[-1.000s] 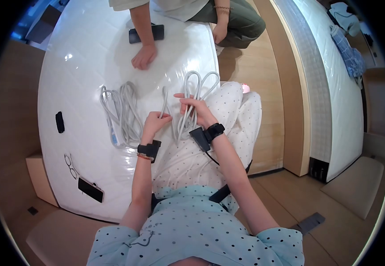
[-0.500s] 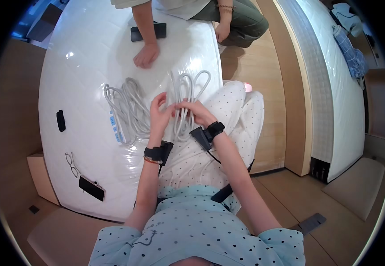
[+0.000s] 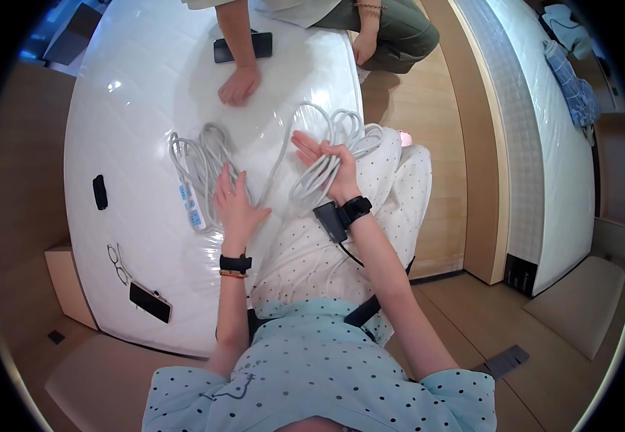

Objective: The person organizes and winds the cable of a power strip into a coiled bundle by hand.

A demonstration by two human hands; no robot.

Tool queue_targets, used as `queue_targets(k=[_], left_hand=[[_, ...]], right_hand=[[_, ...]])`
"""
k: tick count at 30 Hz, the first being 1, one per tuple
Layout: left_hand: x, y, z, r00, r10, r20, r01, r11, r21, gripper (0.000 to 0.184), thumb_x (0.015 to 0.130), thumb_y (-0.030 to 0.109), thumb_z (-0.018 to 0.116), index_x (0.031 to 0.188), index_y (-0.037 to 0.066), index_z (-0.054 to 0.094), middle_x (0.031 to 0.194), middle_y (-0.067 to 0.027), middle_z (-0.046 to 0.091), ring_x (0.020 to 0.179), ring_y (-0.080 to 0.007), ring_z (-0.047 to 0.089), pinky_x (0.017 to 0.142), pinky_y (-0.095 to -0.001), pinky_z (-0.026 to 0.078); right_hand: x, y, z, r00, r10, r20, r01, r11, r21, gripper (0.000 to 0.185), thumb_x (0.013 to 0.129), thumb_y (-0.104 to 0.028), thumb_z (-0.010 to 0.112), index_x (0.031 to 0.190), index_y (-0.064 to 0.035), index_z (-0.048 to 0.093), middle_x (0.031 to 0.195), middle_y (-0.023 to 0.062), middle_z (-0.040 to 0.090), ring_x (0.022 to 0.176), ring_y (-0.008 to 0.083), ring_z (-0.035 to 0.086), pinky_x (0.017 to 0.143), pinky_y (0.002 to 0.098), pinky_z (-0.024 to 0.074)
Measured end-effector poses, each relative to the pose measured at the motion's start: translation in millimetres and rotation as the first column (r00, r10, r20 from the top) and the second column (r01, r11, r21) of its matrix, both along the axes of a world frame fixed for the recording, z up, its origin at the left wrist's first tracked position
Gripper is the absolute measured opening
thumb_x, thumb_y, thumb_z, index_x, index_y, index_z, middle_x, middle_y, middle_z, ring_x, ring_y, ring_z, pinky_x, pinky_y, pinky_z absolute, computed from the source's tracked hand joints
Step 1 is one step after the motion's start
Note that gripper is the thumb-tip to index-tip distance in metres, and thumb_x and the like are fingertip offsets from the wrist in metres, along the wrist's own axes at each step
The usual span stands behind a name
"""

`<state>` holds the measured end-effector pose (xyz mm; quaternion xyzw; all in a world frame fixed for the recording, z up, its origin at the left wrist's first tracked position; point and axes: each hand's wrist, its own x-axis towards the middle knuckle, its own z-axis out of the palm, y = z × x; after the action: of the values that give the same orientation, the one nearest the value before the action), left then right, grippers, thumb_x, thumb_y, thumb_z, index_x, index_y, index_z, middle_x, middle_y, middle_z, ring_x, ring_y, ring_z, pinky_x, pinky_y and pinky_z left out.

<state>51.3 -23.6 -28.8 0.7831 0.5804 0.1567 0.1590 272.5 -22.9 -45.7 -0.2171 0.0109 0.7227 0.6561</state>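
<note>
Cable loops [image 3: 316, 180] are held between the thumb and extended fingers of the right hand [image 3: 341, 178], while the left hand [image 3: 237, 214], seemingly empty, is spread wide just beside a power strip [image 3: 191, 207] on the bed [image 3: 132, 158].

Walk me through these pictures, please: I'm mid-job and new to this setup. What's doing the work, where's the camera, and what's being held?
There is no machine arm here, just a person's bare hands with black bands at the wrists. One camera, worn on that person's head, looks forward and down. The right hand holds loops of grey cable. The left hand is open beside a cable pile; I can't tell if they touch. On the plastic-covered mattress also lie a power strip, glasses and a phone. The hand at the top belongs to someone else.
</note>
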Motion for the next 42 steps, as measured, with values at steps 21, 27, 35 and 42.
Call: queue_targets(k=[21, 27, 35, 42], left_hand=[[-34.7, 5.6, -12.4, 0.996, 0.008, 0.09, 0.008, 0.985, -0.171, 0.044, 0.058, 0.0, 0.063, 0.096, 0.01, 0.044, 0.07, -0.0028, 0.055, 0.069, -0.026, 0.058, 0.066, -0.0373, 0.041], [-31.5, 7.1, -7.4, 0.99, 0.026, 0.142, -0.004, 0.988, -0.157, 0.039, 0.061, 0.006, 0.065, 0.094, 0.009, 0.045, 0.069, -0.0009, 0.053, 0.07, -0.0229, 0.056, 0.075, -0.0363, 0.037], [-41.8, 2.7, -11.2, 0.984, 0.019, 0.176, -0.042, 0.991, 0.129, 0.031, 0.068, 0.009, 0.067, 0.097, 0.009, 0.055, 0.07, -0.0015, 0.053, 0.067, -0.0177, 0.053, 0.076, -0.0318, 0.038], [5.3, 9.2, -15.9, 0.901, 0.288, 0.324, -0.229, 0.951, -0.208, 0.036, 0.073, 0.021, 0.066, 0.104, 0.004, 0.058, 0.076, -0.0078, 0.062, 0.063, -0.0238, 0.057, 0.061, -0.0352, 0.045]], right_hand=[[-24.0, 13.0, -7.5, 0.854, 0.521, 0.011, -0.52, 0.854, -0.006, 0.011, 0.079, -0.01, 0.059, 0.085, -0.0023, 0.053, 0.108, 0.0248, 0.057, 0.115, 0.0315, 0.05, 0.094, 0.0311, 0.0428], [-35.7, 7.0, -1.3, 0.843, 0.538, 0.002, -0.531, 0.831, 0.168, 0.017, 0.078, -0.018, 0.059, 0.082, -0.0058, 0.048, 0.101, 0.0199, 0.057, 0.103, 0.0293, 0.054, 0.093, 0.0358, 0.0399], [-12.9, -1.5, -14.5, 0.989, 0.15, 0.002, -0.149, 0.989, -0.017, 0.02, 0.084, -0.019, 0.054, 0.071, -0.0061, 0.047, 0.059, 0.0056, 0.044, 0.059, 0.0193, 0.048, 0.067, 0.0319, 0.0439], [-21.5, 3.7, -11.1, 0.96, 0.271, 0.066, -0.265, 0.961, -0.08, 0.019, 0.085, -0.023, 0.056, 0.077, -0.006, 0.051, 0.06, 0.005, 0.047, 0.058, 0.0195, 0.05, 0.066, 0.0313, 0.0446]])
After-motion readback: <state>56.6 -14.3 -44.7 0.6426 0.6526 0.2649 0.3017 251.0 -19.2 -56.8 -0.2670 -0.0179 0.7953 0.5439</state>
